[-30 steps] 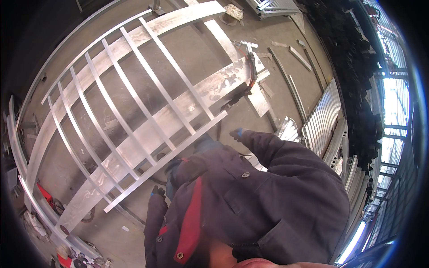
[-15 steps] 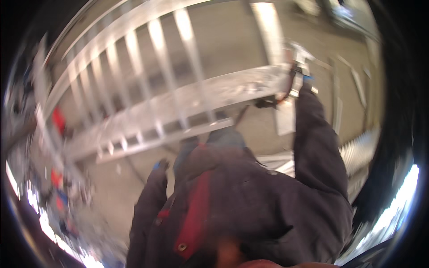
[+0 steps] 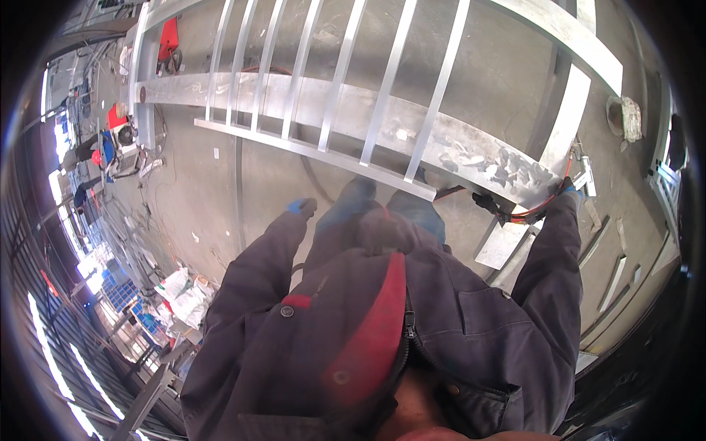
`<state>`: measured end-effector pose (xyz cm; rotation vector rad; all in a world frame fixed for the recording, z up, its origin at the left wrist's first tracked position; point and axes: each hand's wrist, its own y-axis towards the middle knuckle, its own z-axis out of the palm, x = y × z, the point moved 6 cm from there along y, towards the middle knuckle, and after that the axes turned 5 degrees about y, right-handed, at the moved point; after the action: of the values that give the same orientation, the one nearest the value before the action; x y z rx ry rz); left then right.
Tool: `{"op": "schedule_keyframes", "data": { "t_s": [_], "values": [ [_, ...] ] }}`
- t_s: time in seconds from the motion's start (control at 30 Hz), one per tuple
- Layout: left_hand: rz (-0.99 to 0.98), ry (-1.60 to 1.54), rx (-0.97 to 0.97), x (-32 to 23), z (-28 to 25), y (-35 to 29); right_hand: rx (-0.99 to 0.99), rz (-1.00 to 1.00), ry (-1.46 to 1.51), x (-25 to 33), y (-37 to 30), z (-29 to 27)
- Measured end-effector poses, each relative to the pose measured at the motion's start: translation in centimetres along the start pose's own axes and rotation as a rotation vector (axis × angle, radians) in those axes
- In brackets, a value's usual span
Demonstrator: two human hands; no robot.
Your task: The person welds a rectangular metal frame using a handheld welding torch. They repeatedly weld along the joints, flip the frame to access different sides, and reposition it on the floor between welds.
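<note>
My left hand (image 3: 304, 207), in a dark and blue glove, hangs beside my left leg with its fingers loosely apart and nothing seen in it. My right hand (image 3: 569, 188) is closed on a silver metal tool (image 3: 583, 176) with a red hose (image 3: 540, 211) trailing from it, just off the right end of a wide metal beam (image 3: 294, 95). The tool's exact kind is too small to make out. In front of my legs stands a metal frame with several narrow slats (image 3: 344, 77) joined to a thin rail (image 3: 309, 152).
A flat metal plate (image 3: 502, 246) lies under the beam's right end. Metal strips (image 3: 612, 283) lie on the floor at the right. A red object (image 3: 169, 35) stands at the far left, and white bags (image 3: 184, 298) and clutter lie further left.
The view has turned and steadied, so the frame appears further right and higher. My right hand with the tool shows further right and lower; my left hand appears higher and further right.
</note>
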<state>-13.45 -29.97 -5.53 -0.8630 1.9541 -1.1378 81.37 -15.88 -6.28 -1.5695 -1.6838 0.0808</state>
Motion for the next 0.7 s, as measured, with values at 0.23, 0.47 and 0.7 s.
{"op": "schedule_keyframes", "data": {
  "t_s": [0.23,0.47,0.7],
  "values": [
    [-0.012,-0.002,0.006,1.4,0.7,1.1,-0.047,-0.078,0.407,-1.3,-3.0,-3.5],
    [0.066,0.011,0.089,-0.1,2.2,3.2,0.352,-0.189,0.574,-8.8,-7.7,-11.4],
    [0.191,0.176,0.105,-2.1,1.2,6.0,0.824,-0.196,0.651,-4.0,-29.1,-4.1]
  ]
}}
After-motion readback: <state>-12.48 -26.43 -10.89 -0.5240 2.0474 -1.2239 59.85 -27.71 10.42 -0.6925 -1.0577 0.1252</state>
